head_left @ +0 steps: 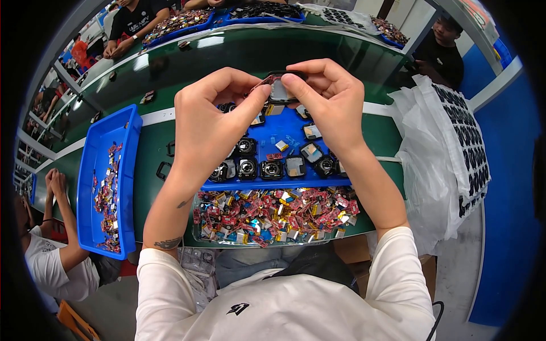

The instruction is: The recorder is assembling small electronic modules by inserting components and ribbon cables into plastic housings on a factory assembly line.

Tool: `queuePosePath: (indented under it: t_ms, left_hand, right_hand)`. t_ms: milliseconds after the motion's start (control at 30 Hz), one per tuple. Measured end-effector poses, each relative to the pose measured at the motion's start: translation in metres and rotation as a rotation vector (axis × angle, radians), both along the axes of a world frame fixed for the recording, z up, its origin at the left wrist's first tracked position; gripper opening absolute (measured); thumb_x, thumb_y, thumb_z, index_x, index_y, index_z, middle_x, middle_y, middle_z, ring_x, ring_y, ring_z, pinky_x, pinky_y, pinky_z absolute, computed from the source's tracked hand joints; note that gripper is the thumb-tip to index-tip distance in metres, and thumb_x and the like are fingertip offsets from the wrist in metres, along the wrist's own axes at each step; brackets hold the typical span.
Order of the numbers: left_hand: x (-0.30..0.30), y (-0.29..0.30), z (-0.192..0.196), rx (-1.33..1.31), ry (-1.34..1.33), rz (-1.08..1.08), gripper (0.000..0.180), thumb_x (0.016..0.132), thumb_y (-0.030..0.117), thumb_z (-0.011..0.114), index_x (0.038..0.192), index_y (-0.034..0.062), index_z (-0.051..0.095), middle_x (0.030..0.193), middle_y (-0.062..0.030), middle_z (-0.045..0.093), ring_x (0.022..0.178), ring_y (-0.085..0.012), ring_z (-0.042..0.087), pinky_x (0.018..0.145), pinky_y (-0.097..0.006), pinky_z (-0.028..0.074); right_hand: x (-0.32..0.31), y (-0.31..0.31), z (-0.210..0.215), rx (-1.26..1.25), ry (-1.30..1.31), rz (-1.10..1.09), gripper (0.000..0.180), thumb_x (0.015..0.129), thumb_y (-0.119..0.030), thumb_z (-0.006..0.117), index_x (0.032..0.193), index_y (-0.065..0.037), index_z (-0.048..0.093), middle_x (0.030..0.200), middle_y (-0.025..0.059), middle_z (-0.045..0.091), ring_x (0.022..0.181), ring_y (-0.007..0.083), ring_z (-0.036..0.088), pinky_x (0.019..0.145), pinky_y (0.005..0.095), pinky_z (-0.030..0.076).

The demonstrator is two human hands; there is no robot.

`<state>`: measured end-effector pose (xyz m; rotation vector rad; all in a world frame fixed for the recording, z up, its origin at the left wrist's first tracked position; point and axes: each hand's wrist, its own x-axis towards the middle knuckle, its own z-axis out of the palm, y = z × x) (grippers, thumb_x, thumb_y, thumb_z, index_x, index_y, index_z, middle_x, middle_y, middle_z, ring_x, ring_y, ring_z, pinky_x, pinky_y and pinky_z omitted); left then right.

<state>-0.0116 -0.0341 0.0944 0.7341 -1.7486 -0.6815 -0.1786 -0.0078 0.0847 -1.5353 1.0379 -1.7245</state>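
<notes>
Above the blue tray, both my hands pinch one black smartwatch case (278,90) with a pale grey inside. My left hand (207,113) grips its left side, thumb and fingers closed beside a small reddish circuit board (263,85). At the opposite side, my right hand (335,108) presses its thumb on the grey inner face, with fingers curled behind. Below them, the blue tray (256,184) carries several black watch cases (247,168), some showing a round back. A loose silver battery (281,145) and red board pieces lie among them.
Nearest my body is a heap of red circuit boards with batteries (278,213). A long blue bin (86,182) with similar parts stands left. Sheets of black pieces in white plastic (418,142) are stacked right. Across the green conveyor (239,54), people sit behind filled trays.
</notes>
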Motion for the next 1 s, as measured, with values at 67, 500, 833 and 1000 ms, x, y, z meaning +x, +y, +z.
queuePosePath:
  t_ms: [67,500,833,1000]
  left_hand:
    - [0.000,0.000,0.001,0.012,-0.018,0.004,0.012,0.077,0.008,0.070,0.080,-0.0027,0.068,0.072,-0.0063,0.067,0.064,-0.0093,0.062,0.058,-0.021,0.047]
    - [0.002,-0.007,-0.006,0.567,0.194,-0.437,0.019,0.079,0.013,0.072,0.090,-0.0014,0.068,0.080,-0.0064,0.067,0.074,-0.0085,0.061,0.068,-0.021,0.047]
    - [-0.005,-0.007,-0.011,0.531,0.283,-0.417,0.020,0.080,0.013,0.072,0.093,-0.0009,0.068,0.081,-0.0063,0.068,0.075,-0.0095,0.062,0.070,-0.022,0.049]
    - [-0.006,-0.007,-0.010,0.494,0.237,-0.375,0.018,0.080,0.011,0.071,0.093,-0.0010,0.068,0.081,-0.0061,0.068,0.074,-0.0086,0.062,0.068,-0.021,0.048]
  right_hand:
    - [-0.004,-0.004,-0.002,-0.018,0.000,0.011,0.017,0.082,-0.005,0.067,0.096,0.003,0.063,0.081,0.0076,0.067,0.073,0.0083,0.063,0.063,0.0213,0.052]
    - [0.002,0.001,-0.004,-0.176,0.070,-0.105,0.011,0.076,0.001,0.065,0.086,0.002,0.061,0.083,0.0056,0.065,0.075,0.0083,0.063,0.063,0.0201,0.051]
    - [-0.002,0.002,0.003,-0.202,0.020,-0.007,0.011,0.077,0.003,0.064,0.087,0.002,0.060,0.088,0.0072,0.064,0.080,0.0113,0.064,0.062,0.0208,0.052]
    - [-0.004,0.003,0.005,-0.158,0.048,-0.021,0.010,0.077,0.003,0.064,0.087,0.001,0.061,0.089,0.0069,0.064,0.080,0.0112,0.064,0.062,0.0205,0.052]
